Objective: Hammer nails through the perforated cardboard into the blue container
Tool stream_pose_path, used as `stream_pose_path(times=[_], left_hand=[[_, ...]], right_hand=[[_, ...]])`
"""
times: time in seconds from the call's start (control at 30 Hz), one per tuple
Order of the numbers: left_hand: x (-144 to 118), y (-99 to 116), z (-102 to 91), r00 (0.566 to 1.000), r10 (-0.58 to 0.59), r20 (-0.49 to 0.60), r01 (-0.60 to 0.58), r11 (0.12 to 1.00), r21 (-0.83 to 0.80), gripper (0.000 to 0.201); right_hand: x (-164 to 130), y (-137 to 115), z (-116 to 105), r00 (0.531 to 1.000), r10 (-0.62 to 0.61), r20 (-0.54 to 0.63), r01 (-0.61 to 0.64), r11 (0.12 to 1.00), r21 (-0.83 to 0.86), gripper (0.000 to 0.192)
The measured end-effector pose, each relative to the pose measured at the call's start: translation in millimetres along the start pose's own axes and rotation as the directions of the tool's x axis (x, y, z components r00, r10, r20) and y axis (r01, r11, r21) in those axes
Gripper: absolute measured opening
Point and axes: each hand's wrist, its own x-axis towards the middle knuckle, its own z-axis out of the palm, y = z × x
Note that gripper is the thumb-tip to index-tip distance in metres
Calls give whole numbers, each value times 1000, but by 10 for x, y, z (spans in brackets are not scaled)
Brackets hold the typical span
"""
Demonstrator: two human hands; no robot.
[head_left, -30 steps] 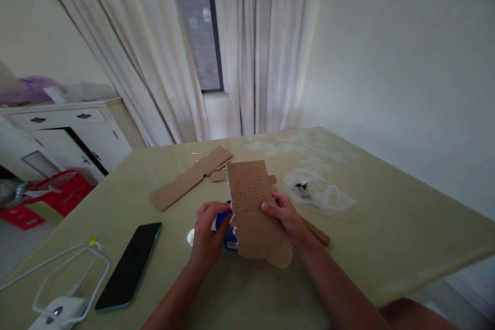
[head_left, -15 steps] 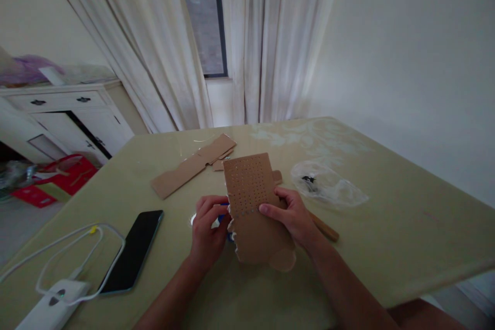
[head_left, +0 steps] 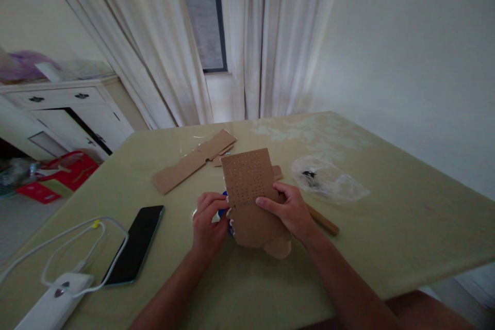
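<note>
The table point(head_left: 386, 216) spreads pale green under both hands and carries everything else. Beyond the grip, toward the window, a long cardboard strip point(head_left: 193, 161) lies flat on it; out past the left hand sit a dark phone point(head_left: 135, 244) and a white charger point(head_left: 54, 301) with its looped cable. To the far side of the right hand lies a clear plastic bag point(head_left: 328, 181), and a wooden stick point(head_left: 323, 220) pokes out from under that wrist.

The cardboard piece point(head_left: 249, 196) is held up off the table between the hands, its long axis running away from the person, the end full of punched holes pointing toward the window and the rounded end toward the body. It seems tilted up like this so its face and left edge can be worked on.

The right hand point(head_left: 292, 211) is clamped on its right edge, thumb across the front, fingers behind. The left hand point(head_left: 207, 219) is pinched closed at the left edge around a small blue thing point(head_left: 222, 210), mostly hidden; what it is I cannot tell.
</note>
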Motion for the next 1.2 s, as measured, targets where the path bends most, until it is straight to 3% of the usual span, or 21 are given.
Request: stream_pose_path(times=[0.13, 0.23, 0.3, 0.53, 0.63, 0.77, 0.9, 1.2], left_hand=[[0, -53, 30, 994, -91, 60, 93, 995, -21, 10], [13, -38, 4, 978, -203, 54, 206, 978, -46, 33], [24, 2, -37, 977, -214, 18, 214, 975, -66, 45], [63, 170, -113, 998, 68, -6, -68, 995, 72, 17], [81, 205, -118, 987, 157, -36, -150, 977, 151, 17], [64, 211, -154, 959, 282, 27, -284, 951, 120, 21], [23, 177, -200, 941, 334, 52, -338, 937, 84, 20], [23, 162, -286, 895, 437, 91, -447, 874, 190, 13]], right_hand=[[24, 36, -12, 999, -34, -29, 34, 999, 8, 38], [25, 73, -8, 997, -22, -71, 26, 998, 55, 41], [21, 83, 1, 994, -12, -106, 21, 996, 84, 41], [13, 75, 7, 998, -17, -65, 26, 990, 137, 41], [13, 85, -1, 1000, -21, -13, 22, 990, 142, 40], [-1, 86, 4, 1000, -22, 11, 21, 995, 94, 39], [-26, 59, 23, 999, -29, 29, 27, 996, 79, 37], [-78, 29, 35, 999, -30, 34, 27, 996, 80, 38]])
